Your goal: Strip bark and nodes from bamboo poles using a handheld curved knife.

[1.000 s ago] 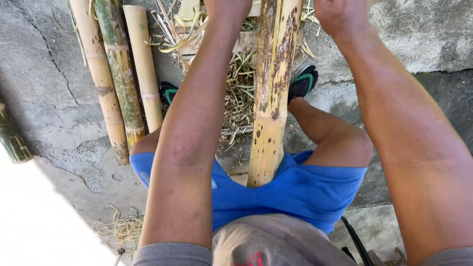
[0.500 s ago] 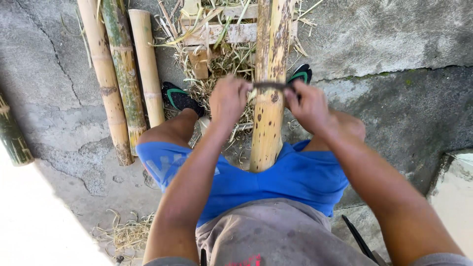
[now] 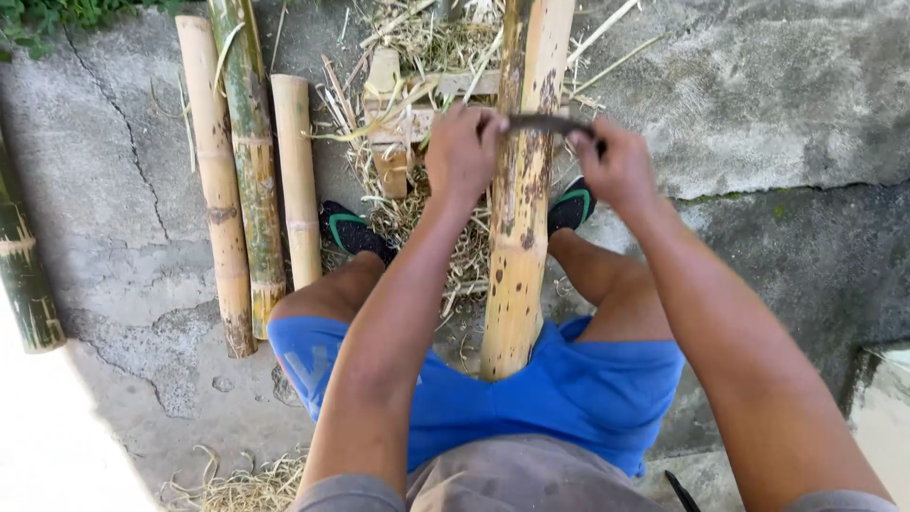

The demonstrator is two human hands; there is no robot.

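Note:
A spotted yellow bamboo pole [image 3: 519,218] runs from between my knees up and away over a low wooden frame [image 3: 409,118]. A dark curved blade [image 3: 545,123] lies across the pole. My left hand [image 3: 462,152] grips the blade's left end, and my right hand [image 3: 618,166] grips its right end. Both hands sit at about the same height on either side of the pole. My legs in blue shorts straddle the pole's near end, with dark sandals [image 3: 353,230] on my feet.
Three cut bamboo pieces [image 3: 248,171] lie side by side on the cracked concrete at left. Another green bamboo piece [image 3: 24,265] lies at the far left edge. Dry shavings [image 3: 417,38] are heaped around the frame, with more [image 3: 237,484] near my left side.
My hands and the blade first came toward me down the pole from beyond the top edge, then stayed near the same stretch of it. The view has shifted downward.

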